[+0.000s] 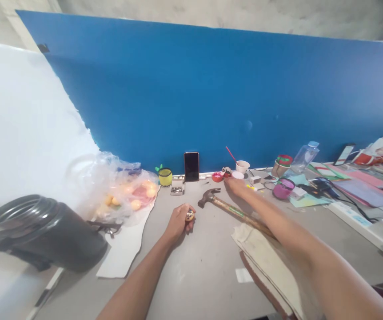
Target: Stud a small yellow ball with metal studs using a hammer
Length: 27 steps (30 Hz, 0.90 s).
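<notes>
My left hand [178, 220] is closed around a small round tan piece with dark spots [189, 215], just above the table. Further back, my right hand [234, 186] reaches to a group of small items by the blue board. Its fingertips are beside a red dish [217, 177] and a small dark-and-red object [226, 171]; whether they grip anything is too small to make out. A white round lid-like disc [238, 175] lies just behind that hand. Between my hands a claw hammer [208, 196] rests on the table, its wooden handle running under my right forearm.
A black flask [45, 231] and a plastic bag of orange fruit-like items [125, 191] stand left. At the back are a yellow pot [165, 177], a small box [177, 186] and a phone [191, 166]. Folded cloth [268, 266] and a power strip [361, 222] lie right.
</notes>
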Each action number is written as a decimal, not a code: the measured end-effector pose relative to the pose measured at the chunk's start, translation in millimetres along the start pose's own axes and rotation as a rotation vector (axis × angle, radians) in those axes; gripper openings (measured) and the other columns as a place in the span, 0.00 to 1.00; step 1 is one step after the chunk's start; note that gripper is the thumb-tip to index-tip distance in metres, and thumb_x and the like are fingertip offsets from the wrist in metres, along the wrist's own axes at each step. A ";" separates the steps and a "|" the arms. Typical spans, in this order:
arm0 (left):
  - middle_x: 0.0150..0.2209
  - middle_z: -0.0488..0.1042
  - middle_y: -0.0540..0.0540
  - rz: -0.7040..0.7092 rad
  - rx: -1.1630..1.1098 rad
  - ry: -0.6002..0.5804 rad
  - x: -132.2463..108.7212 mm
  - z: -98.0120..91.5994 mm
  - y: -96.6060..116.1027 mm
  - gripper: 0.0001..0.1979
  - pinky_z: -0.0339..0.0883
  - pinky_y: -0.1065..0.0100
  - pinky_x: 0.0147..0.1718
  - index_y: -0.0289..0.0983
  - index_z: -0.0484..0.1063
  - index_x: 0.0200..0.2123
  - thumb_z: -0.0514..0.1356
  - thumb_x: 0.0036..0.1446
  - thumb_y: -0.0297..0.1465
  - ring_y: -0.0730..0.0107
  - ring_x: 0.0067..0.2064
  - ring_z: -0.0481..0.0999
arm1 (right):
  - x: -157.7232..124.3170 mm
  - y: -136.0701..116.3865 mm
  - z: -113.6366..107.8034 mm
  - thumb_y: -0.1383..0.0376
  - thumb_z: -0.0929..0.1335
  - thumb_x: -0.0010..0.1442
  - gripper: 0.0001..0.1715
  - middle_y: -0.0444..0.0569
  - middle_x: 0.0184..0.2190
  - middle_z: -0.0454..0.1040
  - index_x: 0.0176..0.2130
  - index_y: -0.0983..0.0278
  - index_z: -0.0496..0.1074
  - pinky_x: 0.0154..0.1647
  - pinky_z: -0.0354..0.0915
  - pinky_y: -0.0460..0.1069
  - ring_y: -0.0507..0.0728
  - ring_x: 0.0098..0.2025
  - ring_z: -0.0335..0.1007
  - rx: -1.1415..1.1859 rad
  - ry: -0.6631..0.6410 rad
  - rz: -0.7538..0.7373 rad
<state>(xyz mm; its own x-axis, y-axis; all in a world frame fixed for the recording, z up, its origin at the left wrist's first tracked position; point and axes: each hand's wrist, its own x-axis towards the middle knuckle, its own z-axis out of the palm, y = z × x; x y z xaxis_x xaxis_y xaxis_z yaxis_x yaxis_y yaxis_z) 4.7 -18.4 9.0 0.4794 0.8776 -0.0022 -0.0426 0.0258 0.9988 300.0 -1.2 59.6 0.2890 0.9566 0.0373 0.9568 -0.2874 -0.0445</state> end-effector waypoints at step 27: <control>0.25 0.72 0.48 -0.079 -0.560 0.108 16.7 -11.6 -0.7 0.26 0.57 0.72 0.19 0.34 0.71 0.32 0.61 0.62 0.54 0.75 0.20 0.67 | 12.9 -187.5 -8.4 0.66 0.64 0.69 0.18 0.64 0.51 0.80 0.51 0.67 0.79 0.50 0.69 0.53 0.65 0.53 0.79 0.021 -0.049 -0.382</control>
<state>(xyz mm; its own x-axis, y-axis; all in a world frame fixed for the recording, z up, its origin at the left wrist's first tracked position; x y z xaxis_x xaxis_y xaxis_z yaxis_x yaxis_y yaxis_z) 2.6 1.8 7.7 0.4089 0.9059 -0.1101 -0.4821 0.3169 0.8168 124.6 64.6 76.8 -0.0900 0.9959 0.0075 0.9943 0.0903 -0.0571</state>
